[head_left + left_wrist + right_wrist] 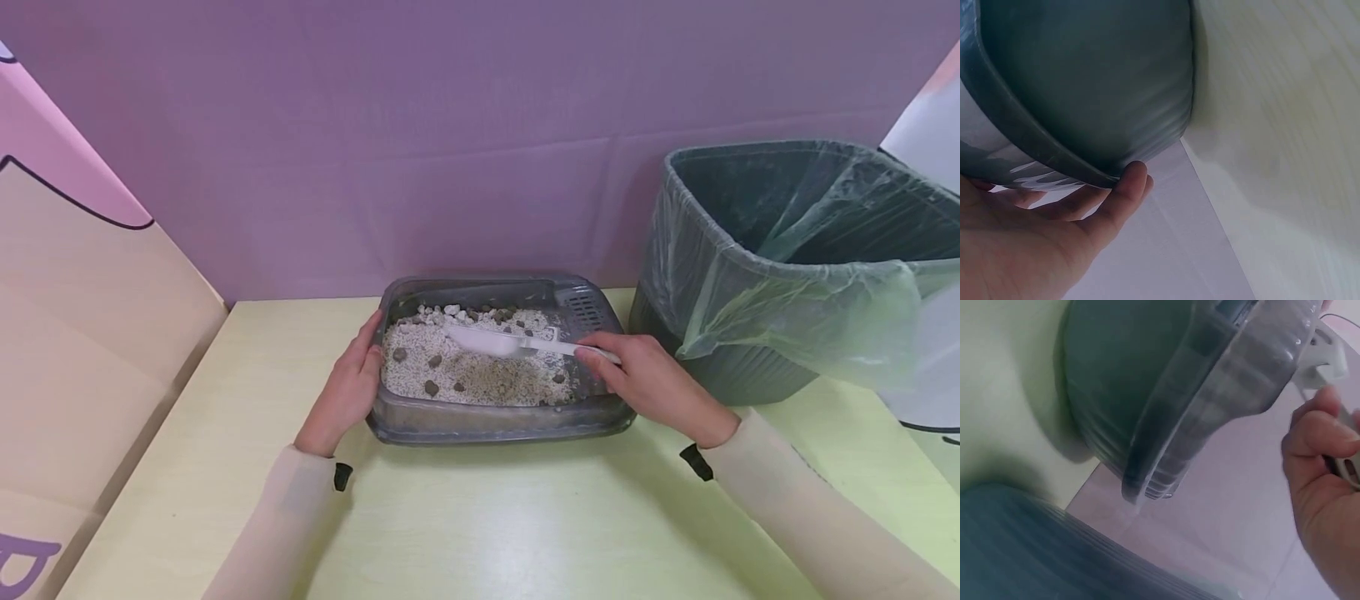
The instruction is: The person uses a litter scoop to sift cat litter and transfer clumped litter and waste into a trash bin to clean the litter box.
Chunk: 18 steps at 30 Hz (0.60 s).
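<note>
A grey plastic litter tray [495,421] sits on the pale yellow table, filled with whitish granules [465,367] and several dark clumps [431,387]. My left hand [352,379] holds the tray's left rim, fingers curled over the edge; the left wrist view shows the thumb [1125,187] against the tray's rim [1035,150]. My right hand [637,375] grips the handle of a white scoop [498,342], whose blade lies over the granules. In the right wrist view the fingers [1319,434] wrap the handle beside the tray's wall [1166,394].
A grey bin [757,333] lined with a translucent green bag [795,292] stands right of the tray, close to my right hand. A purple wall runs behind. A pink and beige panel [82,317] borders the table's left side.
</note>
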Motion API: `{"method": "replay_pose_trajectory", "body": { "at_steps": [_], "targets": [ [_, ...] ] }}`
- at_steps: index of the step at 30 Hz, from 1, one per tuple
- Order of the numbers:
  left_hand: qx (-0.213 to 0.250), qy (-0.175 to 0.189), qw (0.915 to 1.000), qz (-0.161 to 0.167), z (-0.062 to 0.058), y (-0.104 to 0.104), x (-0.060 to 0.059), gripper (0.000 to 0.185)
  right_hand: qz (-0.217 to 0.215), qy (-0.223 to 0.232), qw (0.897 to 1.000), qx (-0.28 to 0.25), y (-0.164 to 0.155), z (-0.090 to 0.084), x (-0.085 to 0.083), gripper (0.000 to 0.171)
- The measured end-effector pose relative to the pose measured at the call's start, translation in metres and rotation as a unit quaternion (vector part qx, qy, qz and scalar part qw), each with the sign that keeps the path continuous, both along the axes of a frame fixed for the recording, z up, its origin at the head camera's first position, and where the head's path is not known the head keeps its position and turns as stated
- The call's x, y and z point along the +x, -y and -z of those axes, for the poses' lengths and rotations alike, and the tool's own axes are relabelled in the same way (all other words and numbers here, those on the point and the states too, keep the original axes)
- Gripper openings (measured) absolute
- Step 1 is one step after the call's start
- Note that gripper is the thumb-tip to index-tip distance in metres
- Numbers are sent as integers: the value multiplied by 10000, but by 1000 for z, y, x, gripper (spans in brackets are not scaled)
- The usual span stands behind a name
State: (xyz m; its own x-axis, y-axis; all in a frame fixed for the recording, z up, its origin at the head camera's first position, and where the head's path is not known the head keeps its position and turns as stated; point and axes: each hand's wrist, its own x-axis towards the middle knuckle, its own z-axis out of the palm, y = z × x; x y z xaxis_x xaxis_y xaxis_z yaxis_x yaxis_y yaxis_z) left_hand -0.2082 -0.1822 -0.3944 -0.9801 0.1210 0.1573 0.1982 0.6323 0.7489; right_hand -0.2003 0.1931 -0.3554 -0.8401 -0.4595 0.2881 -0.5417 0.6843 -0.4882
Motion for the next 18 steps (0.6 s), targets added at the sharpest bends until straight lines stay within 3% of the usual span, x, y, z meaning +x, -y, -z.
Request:
{"method": "replay_pose_trajectory", "body": {
  "at_steps": [8,18],
  "targets": [
    [5,19,10000,4,2,0,-2,51,-122,-529,9980,-326,0,6,4,32],
    [-29,7,10000,29,-1,1,-1,51,261,-829,9941,-650,-2,3,10,36]
  ]
}}
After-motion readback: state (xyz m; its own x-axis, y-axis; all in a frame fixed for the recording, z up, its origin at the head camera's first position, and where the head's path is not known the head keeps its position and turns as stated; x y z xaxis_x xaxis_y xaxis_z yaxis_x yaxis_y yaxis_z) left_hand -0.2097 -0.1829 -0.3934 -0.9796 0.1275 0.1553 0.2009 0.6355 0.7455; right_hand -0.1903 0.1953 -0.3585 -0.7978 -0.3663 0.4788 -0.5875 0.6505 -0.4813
